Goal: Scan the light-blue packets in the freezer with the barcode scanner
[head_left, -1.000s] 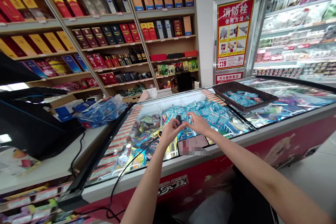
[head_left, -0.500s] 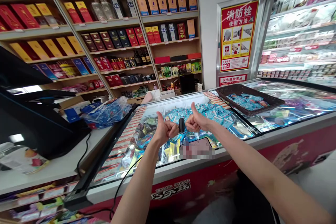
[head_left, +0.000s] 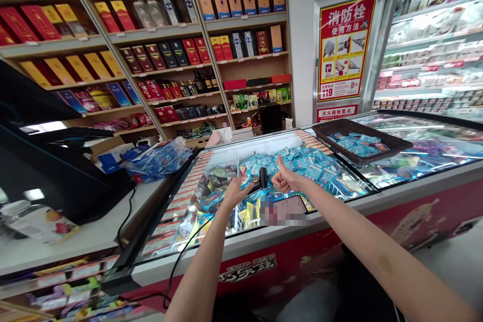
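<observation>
My left hand [head_left: 237,191] is over the glass top of the chest freezer [head_left: 181,196], its fingers loosened and stretched out toward a black handheld scanner [head_left: 263,178]. Whether the fingertips touch the scanner's handle, I cannot tell. My right hand [head_left: 286,179] is a fist with the thumb up, just right of the scanner, and nothing shows in it. Below the hands a phone [head_left: 290,206] lies on the freezer's near edge, partly blurred out. Through the glass show many blue packets [head_left: 302,161] and yellow packs [head_left: 248,215].
A brown basket [head_left: 392,148] with blue packets stands on the freezer at right. A black cable [head_left: 174,266] loops over the near edge. At left are a counter [head_left: 90,241], a dark monitor [head_left: 56,171] and a blue plastic-wrapped bundle [head_left: 158,161]. Shelves of boxes [head_left: 169,55] line the back.
My left hand has gone from a thumbs-up fist to loosened, extended fingers by the scanner. The right hand keeps its thumbs-up fist and sits slightly lower in view.
</observation>
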The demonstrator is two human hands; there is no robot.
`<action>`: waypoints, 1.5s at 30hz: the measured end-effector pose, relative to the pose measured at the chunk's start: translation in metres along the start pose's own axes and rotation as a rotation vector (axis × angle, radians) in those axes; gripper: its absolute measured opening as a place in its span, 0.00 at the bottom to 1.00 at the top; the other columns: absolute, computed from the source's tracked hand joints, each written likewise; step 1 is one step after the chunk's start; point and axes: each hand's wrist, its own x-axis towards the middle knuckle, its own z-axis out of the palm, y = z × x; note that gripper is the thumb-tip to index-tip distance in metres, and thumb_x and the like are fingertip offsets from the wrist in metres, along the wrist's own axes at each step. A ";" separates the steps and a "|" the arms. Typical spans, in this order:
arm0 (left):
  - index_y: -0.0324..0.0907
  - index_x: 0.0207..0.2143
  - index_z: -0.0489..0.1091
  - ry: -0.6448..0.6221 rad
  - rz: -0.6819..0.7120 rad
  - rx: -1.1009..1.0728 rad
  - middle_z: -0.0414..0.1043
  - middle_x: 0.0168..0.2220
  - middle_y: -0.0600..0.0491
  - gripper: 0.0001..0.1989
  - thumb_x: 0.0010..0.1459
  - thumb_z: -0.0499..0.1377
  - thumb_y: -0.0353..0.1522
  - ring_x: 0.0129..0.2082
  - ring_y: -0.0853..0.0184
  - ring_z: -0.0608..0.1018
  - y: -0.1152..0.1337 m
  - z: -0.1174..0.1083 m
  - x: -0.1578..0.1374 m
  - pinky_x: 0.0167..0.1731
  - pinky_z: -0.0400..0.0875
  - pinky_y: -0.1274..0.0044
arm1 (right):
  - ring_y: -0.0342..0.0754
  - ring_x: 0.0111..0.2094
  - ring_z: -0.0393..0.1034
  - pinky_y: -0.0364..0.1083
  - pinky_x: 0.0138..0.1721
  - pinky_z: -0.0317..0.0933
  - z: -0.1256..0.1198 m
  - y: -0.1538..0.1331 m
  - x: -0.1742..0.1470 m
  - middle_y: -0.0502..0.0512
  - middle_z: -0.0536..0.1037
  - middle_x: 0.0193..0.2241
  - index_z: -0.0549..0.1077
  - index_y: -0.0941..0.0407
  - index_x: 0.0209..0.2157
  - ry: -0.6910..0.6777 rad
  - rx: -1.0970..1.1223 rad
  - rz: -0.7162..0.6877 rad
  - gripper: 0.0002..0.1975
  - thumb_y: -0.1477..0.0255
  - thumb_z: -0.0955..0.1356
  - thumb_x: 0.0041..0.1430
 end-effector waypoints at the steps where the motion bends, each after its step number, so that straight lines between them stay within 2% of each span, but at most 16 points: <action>1: 0.39 0.48 0.68 -0.004 -0.014 0.089 0.70 0.45 0.43 0.36 0.42 0.61 0.53 0.48 0.56 0.71 -0.009 0.001 -0.005 0.46 0.65 0.69 | 0.36 0.11 0.36 0.37 0.11 0.35 0.001 0.005 -0.002 0.42 0.47 0.09 0.57 0.56 0.15 0.022 -0.014 -0.003 0.42 0.39 0.35 0.49; 2: 0.42 0.51 0.65 -0.054 -0.038 0.325 0.67 0.50 0.43 0.36 0.42 0.62 0.52 0.51 0.55 0.69 -0.016 0.003 -0.012 0.48 0.63 0.68 | 0.35 0.11 0.36 0.37 0.11 0.35 0.003 0.009 -0.005 0.42 0.47 0.09 0.58 0.56 0.15 0.051 -0.042 -0.006 0.42 0.39 0.36 0.49; 3: 0.41 0.50 0.66 -0.076 -0.068 0.394 0.66 0.50 0.42 0.35 0.41 0.64 0.48 0.52 0.53 0.69 -0.022 0.005 -0.018 0.48 0.63 0.67 | 0.35 0.11 0.37 0.37 0.11 0.36 0.005 0.014 -0.008 0.43 0.47 0.09 0.59 0.56 0.14 0.082 -0.089 0.005 0.43 0.39 0.36 0.49; 6: 0.38 0.43 0.68 -0.088 -0.119 0.458 0.68 0.45 0.41 0.22 0.50 0.59 0.44 0.45 0.54 0.73 -0.026 0.017 -0.036 0.42 0.66 0.68 | 0.36 0.10 0.43 0.38 0.12 0.43 0.020 0.027 -0.017 0.45 0.52 0.08 0.65 0.59 0.15 0.172 -0.328 0.092 0.45 0.38 0.40 0.51; 10: 0.37 0.43 0.63 -0.007 -0.158 0.456 0.66 0.43 0.41 0.22 0.61 0.45 0.46 0.42 0.57 0.74 0.004 0.042 -0.052 0.38 0.67 0.70 | 0.44 0.17 0.64 0.44 0.20 0.60 0.043 0.037 -0.018 0.58 0.70 0.17 0.71 0.60 0.22 0.210 -0.453 0.197 0.43 0.37 0.47 0.51; 14: 0.38 0.50 0.58 0.173 -0.037 0.300 0.63 0.46 0.41 0.21 0.61 0.48 0.43 0.47 0.56 0.72 0.066 0.074 -0.067 0.41 0.68 0.66 | 0.47 0.29 0.69 0.45 0.30 0.64 0.053 0.034 -0.012 0.54 0.74 0.24 0.69 0.57 0.27 0.570 -0.411 -0.191 0.27 0.45 0.62 0.52; 17: 0.36 0.60 0.46 0.148 0.218 0.098 0.56 0.54 0.36 0.37 0.54 0.57 0.41 0.56 0.53 0.65 0.117 0.095 -0.077 0.49 0.66 0.64 | 0.47 0.34 0.71 0.45 0.35 0.65 0.040 0.021 -0.032 0.55 0.75 0.33 0.68 0.57 0.37 0.732 -0.181 -0.484 0.20 0.54 0.65 0.54; 19: 0.40 0.63 0.43 0.076 0.351 0.013 0.49 0.60 0.37 0.40 0.54 0.57 0.42 0.61 0.54 0.59 0.140 0.101 -0.080 0.55 0.62 0.63 | 0.46 0.31 0.72 0.46 0.35 0.65 0.016 0.006 -0.065 0.54 0.76 0.33 0.67 0.56 0.42 0.703 -0.240 -0.524 0.20 0.58 0.68 0.51; 21: 0.45 0.63 0.46 0.031 0.385 -0.031 0.50 0.61 0.41 0.35 0.56 0.55 0.42 0.61 0.56 0.59 0.149 0.099 -0.080 0.56 0.62 0.63 | 0.45 0.23 0.69 0.45 0.28 0.63 -0.018 -0.012 -0.108 0.50 0.74 0.24 0.67 0.57 0.41 0.749 -0.467 -0.423 0.20 0.60 0.68 0.50; 23: 0.48 0.62 0.50 0.043 0.351 -0.061 0.53 0.60 0.43 0.31 0.58 0.54 0.42 0.60 0.58 0.62 0.140 0.091 -0.075 0.55 0.62 0.64 | 0.45 0.20 0.66 0.44 0.25 0.59 -0.056 -0.030 -0.150 0.50 0.72 0.20 0.69 0.58 0.38 0.796 -0.795 -0.264 0.17 0.60 0.67 0.51; 26: 0.48 0.59 0.56 0.113 0.251 -0.057 0.58 0.56 0.43 0.26 0.59 0.52 0.42 0.55 0.58 0.67 0.100 0.077 -0.059 0.49 0.67 0.65 | 0.47 0.24 0.67 0.44 0.26 0.55 -0.104 -0.047 -0.191 0.56 0.74 0.24 0.72 0.57 0.33 0.962 -1.318 -0.109 0.14 0.63 0.69 0.46; 28: 0.47 0.58 0.56 0.150 0.170 -0.040 0.60 0.55 0.43 0.25 0.60 0.51 0.42 0.51 0.60 0.70 0.065 0.068 -0.044 0.45 0.70 0.66 | 0.48 0.26 0.68 0.45 0.28 0.54 -0.120 -0.047 -0.194 0.58 0.75 0.26 0.73 0.57 0.31 0.883 -1.465 -0.017 0.13 0.63 0.69 0.46; 31: 0.44 0.56 0.59 0.207 0.053 0.010 0.63 0.52 0.43 0.24 0.59 0.52 0.42 0.46 0.61 0.72 0.018 0.058 -0.016 0.41 0.71 0.69 | 0.49 0.29 0.70 0.45 0.32 0.56 -0.119 -0.031 -0.165 0.56 0.77 0.29 0.74 0.55 0.37 0.743 -1.456 -0.063 0.14 0.63 0.68 0.49; 36: 0.42 0.55 0.62 0.181 -0.080 0.149 0.66 0.50 0.43 0.23 0.59 0.51 0.41 0.47 0.60 0.73 -0.034 0.049 0.035 0.43 0.69 0.69 | 0.52 0.35 0.71 0.45 0.34 0.57 -0.096 0.007 -0.082 0.57 0.77 0.35 0.70 0.55 0.45 0.886 -1.264 -0.296 0.19 0.63 0.65 0.53; 39: 0.40 0.54 0.64 0.166 -0.119 0.193 0.66 0.51 0.43 0.24 0.59 0.51 0.41 0.50 0.60 0.71 -0.052 0.054 0.062 0.47 0.66 0.70 | 0.51 0.32 0.70 0.44 0.31 0.56 -0.095 0.023 -0.044 0.55 0.76 0.30 0.71 0.56 0.39 0.927 -1.173 -0.361 0.15 0.61 0.64 0.55; 45: 0.41 0.51 0.67 0.153 -0.203 0.270 0.67 0.51 0.42 0.30 0.55 0.50 0.52 0.53 0.55 0.68 -0.060 0.079 0.102 0.51 0.61 0.68 | 0.46 0.25 0.67 0.42 0.27 0.54 -0.108 0.025 0.003 0.50 0.73 0.23 0.70 0.56 0.33 0.713 -1.062 -0.385 0.13 0.61 0.64 0.55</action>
